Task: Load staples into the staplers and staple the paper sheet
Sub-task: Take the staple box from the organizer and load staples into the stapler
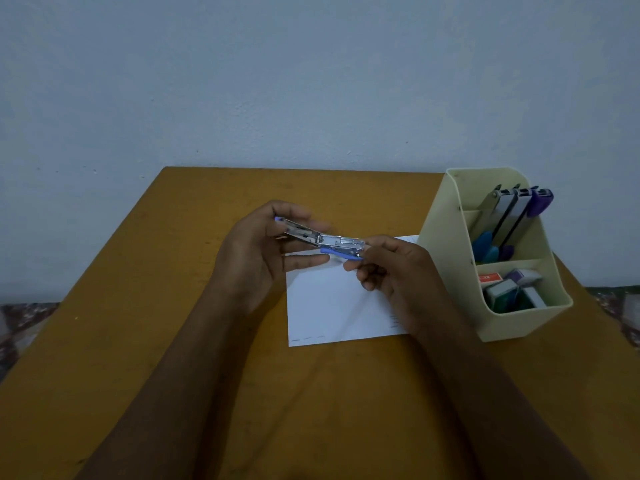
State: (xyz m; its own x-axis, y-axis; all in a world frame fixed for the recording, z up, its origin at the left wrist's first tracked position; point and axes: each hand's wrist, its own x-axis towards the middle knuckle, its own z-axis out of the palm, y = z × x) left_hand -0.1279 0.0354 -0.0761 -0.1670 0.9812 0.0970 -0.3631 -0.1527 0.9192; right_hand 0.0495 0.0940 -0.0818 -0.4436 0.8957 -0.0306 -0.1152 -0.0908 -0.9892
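Left hand (263,252) grips opened stapler (322,239) rear, right hand (398,271) pinches front end; stapler between hands, above paper sheet (329,306).

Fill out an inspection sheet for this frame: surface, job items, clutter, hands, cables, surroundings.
Surface: brown wooden table, with a white paper sheet lying flat on it.
Job's things: opened stapler held above the sheet; spare staplers stand in the rear compartment of the cream organiser; small staple boxes fill its front compartment.
Clutter: nothing seen.
Hands: left hand holds the stapler's left end; right hand pinches its right end.
Cables: nothing seen.
Surroundings: pale blue-grey wall behind the table; patterned fabric past the table's edges.
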